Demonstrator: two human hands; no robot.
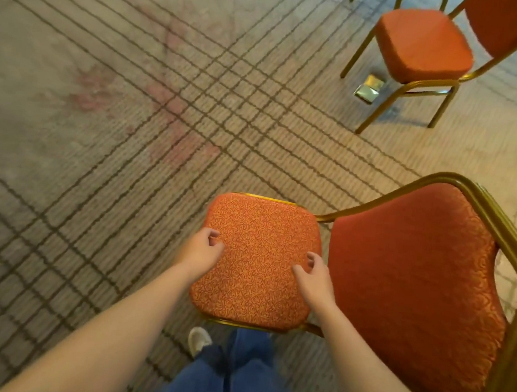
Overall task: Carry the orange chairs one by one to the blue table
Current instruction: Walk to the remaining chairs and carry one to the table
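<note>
The orange patterned-fabric chair with gold metal frame (258,258) is standing on the carpeted floor. The left hand (202,248) and right hand (315,279) are being held over its seat, half-curled, gripping nothing. Opposite seat edges are best gripped evenly before lifting.

Beige carpet (96,181) crossed by dark grid lines and faded red leaf motifs (176,116); a small shiny metal box (367,89) lies far right.
</note>
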